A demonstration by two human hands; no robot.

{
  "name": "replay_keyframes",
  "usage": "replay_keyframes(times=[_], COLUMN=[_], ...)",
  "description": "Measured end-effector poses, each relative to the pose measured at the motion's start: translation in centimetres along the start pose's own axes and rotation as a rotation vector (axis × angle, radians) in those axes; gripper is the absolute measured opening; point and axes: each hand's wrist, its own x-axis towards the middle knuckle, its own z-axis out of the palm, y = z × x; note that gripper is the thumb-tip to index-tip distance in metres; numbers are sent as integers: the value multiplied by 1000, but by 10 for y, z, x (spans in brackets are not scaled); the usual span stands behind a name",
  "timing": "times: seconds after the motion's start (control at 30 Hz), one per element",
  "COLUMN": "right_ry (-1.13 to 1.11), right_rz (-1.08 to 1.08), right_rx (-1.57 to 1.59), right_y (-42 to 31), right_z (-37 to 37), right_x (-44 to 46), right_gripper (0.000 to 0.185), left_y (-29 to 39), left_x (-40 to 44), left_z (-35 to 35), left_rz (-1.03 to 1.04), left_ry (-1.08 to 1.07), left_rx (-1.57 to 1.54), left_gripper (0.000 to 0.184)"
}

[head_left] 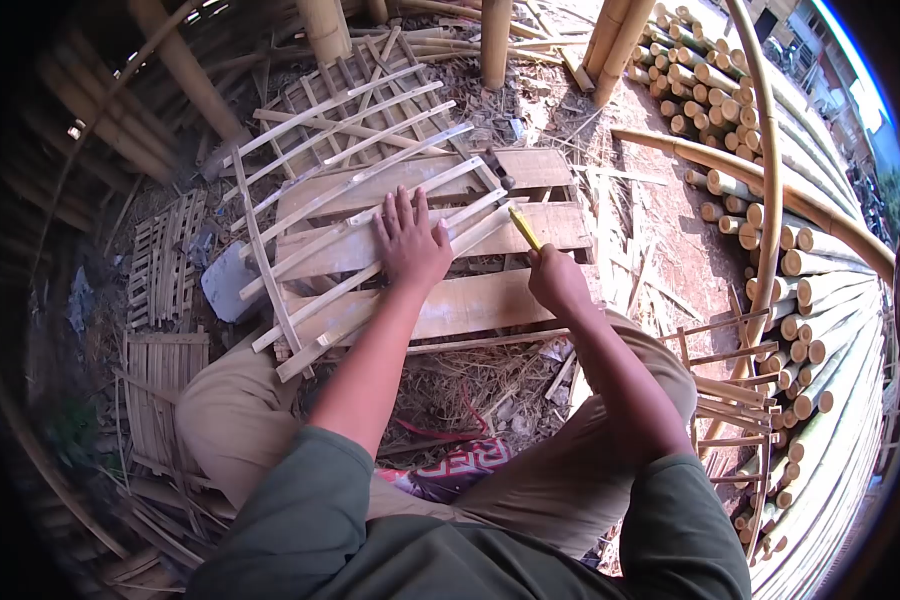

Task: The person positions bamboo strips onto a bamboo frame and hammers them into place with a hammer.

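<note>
My left hand (415, 242) lies flat with its fingers spread, pressing on the thin pale strips of a slatted wooden frame (257, 235). The frame rests tilted across a low bench of wide planks (470, 302). In my right hand (558, 284) is a hammer (525, 228), gripped by its yellow handle. Its dark head is over the frame's right end, near a strip joint; whether it touches the wood, I cannot tell. Any nail there is too small to make out.
Cut bamboo poles (820, 290) are stacked at the right. Slatted pieces (167, 260) lie at the left, and a small slatted frame (725, 400) stands by my right knee. Upright bamboo posts (495, 45) rise behind the bench. Wood scraps litter the ground.
</note>
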Motion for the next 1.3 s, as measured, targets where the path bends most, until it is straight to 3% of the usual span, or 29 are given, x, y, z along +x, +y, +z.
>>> replay_keyframes(times=[0.17,0.3,0.5,0.73,0.97,1.1,1.17,1.3], right_ry=[277,212,117,79,55,-88,-266,-327], right_rz=[7,68,62,-22,-118,-157,-137,-197], right_rx=[160,160,179,230,320,478,700,747], right_y=[-40,-13,-33,-37,-42,-52,-64,-79], right_z=[-48,-40,-42,-39,-27,-22,-26,-31], right_x=[12,21,17,10,8,9,8,4], right_gripper=[36,38,41,40,39,39,38,35], left_y=[0,-1,-8,-10,-11,-16,-20,-27], left_x=[-1,1,0,2,1,10,17,15], left_z=[-2,-2,-3,-7,-3,-7,-7,-7], left_rz=[9,5,-2,30,43,26,-9,62], left_ry=[7,-15,-41,-54,-8,-104,-130,-109], left_rx=[27,15,-30,-159,-215,-267,-443,-371], left_gripper=[67,66,65,51,50,51,51,49])
